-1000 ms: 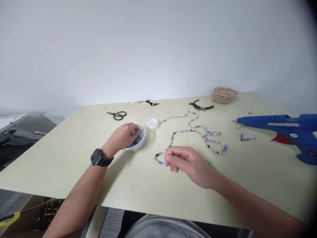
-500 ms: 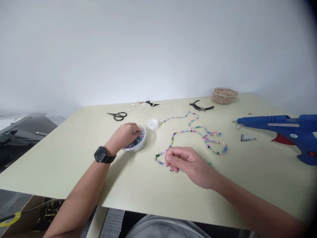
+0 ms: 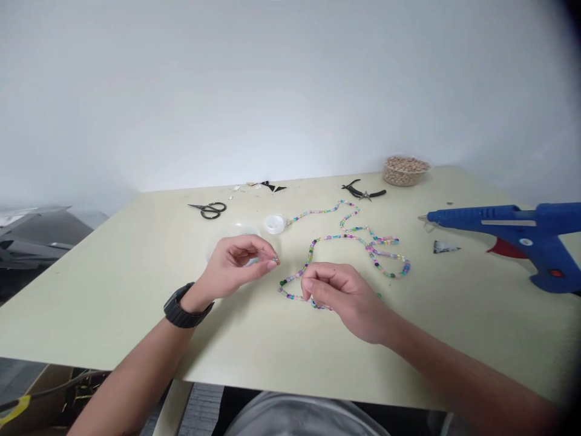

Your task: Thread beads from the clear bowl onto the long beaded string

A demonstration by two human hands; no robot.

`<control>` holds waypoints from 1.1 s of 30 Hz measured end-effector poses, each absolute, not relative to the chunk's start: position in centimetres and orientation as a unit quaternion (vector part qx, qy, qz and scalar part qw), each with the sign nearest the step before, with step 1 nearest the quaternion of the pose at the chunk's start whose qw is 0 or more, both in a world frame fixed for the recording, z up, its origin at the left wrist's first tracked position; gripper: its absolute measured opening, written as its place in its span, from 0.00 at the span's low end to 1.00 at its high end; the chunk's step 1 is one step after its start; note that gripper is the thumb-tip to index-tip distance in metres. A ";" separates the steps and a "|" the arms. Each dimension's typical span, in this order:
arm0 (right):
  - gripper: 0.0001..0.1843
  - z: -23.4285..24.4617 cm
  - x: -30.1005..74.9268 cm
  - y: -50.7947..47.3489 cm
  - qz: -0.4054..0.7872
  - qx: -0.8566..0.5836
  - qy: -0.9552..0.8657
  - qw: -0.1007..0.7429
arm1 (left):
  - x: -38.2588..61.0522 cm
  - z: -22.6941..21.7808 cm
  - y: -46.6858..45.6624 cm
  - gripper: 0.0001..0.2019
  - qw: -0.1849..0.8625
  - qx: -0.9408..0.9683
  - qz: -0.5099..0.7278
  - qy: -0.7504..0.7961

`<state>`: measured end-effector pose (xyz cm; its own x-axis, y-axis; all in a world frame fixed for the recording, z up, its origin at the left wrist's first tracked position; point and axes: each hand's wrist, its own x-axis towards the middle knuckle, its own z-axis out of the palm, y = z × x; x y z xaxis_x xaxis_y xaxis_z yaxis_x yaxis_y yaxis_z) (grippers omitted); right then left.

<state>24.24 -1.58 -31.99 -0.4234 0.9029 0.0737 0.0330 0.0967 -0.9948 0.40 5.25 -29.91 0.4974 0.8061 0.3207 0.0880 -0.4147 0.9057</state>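
Note:
My left hand (image 3: 240,263) pinches a tiny bead (image 3: 276,259) between thumb and forefinger. Behind that hand stands a clear plastic bowl (image 3: 227,230), whose contents are mostly hidden. My right hand (image 3: 345,297) is closed, thumb against forefinger; whatever lies in the pinch is too small to make out. A long string of multicoloured beads (image 3: 345,236) winds over the table and passes behind the right hand. Its far end reaches a small round white container (image 3: 275,224). The two hands are apart, with the left one slightly farther back.
Black scissors (image 3: 211,210) lie at the back left of the table (image 3: 136,290). Black pliers (image 3: 363,191) and a tub of beige pellets (image 3: 405,171) are at the back right. A blue glue gun (image 3: 512,227) lies at right beside a dark scrap (image 3: 445,247). Small scraps (image 3: 267,186) lie near the wall.
My left hand has come out of the bead bowl and moved right towards my right hand, now pinching a bead. My right hand has barely moved. The view has shifted slightly.

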 end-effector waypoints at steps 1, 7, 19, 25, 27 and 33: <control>0.17 -32.0 24.2 -1.6 0.557 -0.372 -0.633 0.387 | 0.5 -29.9 5.1 0.04 0.457 0.740 0.395 0.296; 0.17 -32.0 24.2 -1.5 0.545 -0.375 -0.647 0.379 | 0.9 -30.1 4.7 0.03 0.485 0.745 0.370 0.270; 0.15 -32.1 24.1 -1.7 0.545 -0.374 -0.649 0.376 | 1.1 -30.2 4.5 0.03 0.479 0.757 0.360 0.262; 0.15 -32.1 24.1 -1.5 0.542 -0.371 -0.653 0.376 | 1.2 -30.0 4.2 0.03 0.480 0.759 0.357 0.258; 0.15 -32.2 24.0 -1.5 0.545 -0.374 -0.651 0.374 | 1.1 -30.1 4.2 0.04 0.478 0.763 0.351 0.258; 0.15 -32.2 24.0 -1.6 0.554 -0.373 -0.645 0.373 | 1.0 -30.1 4.1 0.04 0.476 0.765 0.347 0.260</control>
<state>23.99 -1.61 -32.18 -0.4440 0.8935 0.0671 0.0685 0.1085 -0.9917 1.04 4.14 -30.09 0.6239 0.7285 0.2831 0.0685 -0.4118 0.9087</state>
